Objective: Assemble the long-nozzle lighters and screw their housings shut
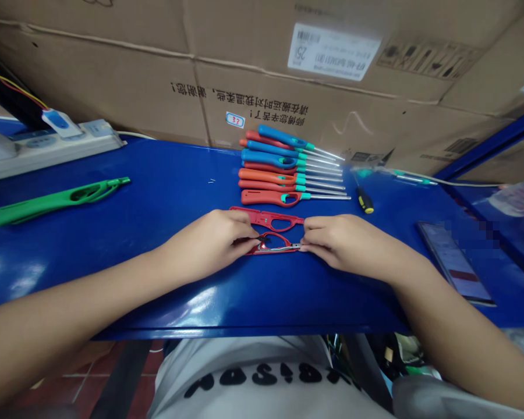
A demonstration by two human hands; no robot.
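Left hand (212,244) pinches the open red lighter shell (274,252) from one end, fingertips pressed together; right hand (347,244) pinches its metal-tipped end, apparently steadying it between them. Shell lies on the blue workbench (166,174), long axis sideways, tip pointing right, like the row of utility lighters (266,177) beyond.

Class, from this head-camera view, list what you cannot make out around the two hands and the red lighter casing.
Head view:
- Lower red lighter casing: inside partly hidden by the left hand and right hand.
- Phone screen: blurred, partly pixelated.
- Power strip: cut off by the left edge.
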